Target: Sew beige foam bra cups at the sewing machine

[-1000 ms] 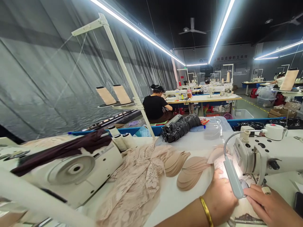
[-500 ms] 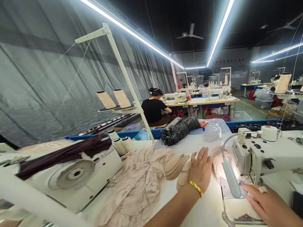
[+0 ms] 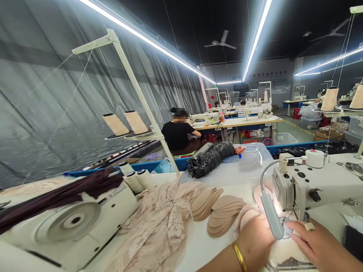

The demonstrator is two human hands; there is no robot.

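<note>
My left hand (image 3: 255, 238), with a gold bangle at the wrist, lies at the left of the sewing machine's needle area. It touches pale beige lace-edged fabric (image 3: 248, 218); its fingertips are hidden behind the grey lamp head (image 3: 272, 216). On the other side, my right hand (image 3: 321, 240) rests by the presser foot of the white sewing machine (image 3: 326, 181), fingers extended and apart, a pale band on one. Left of my hands lie two fanned stacks of beige teardrop pads, a nearer stack (image 3: 224, 216) and a farther stack (image 3: 204, 204).
A heap of beige lace (image 3: 161, 223) covers the table's left middle. Another machine (image 3: 76, 223) stands left, dark cloth over it. Thread cones (image 3: 133, 178), a black plastic bundle (image 3: 211, 158) and a clear bin lid (image 3: 255, 153) lie behind. A person (image 3: 178, 132) sits beyond.
My left hand has moved right and nearer, from the pad stack to the fabric by the needle area, uncovering the nearer stack. My right hand has stayed by the presser foot. The view has shifted slightly.
</note>
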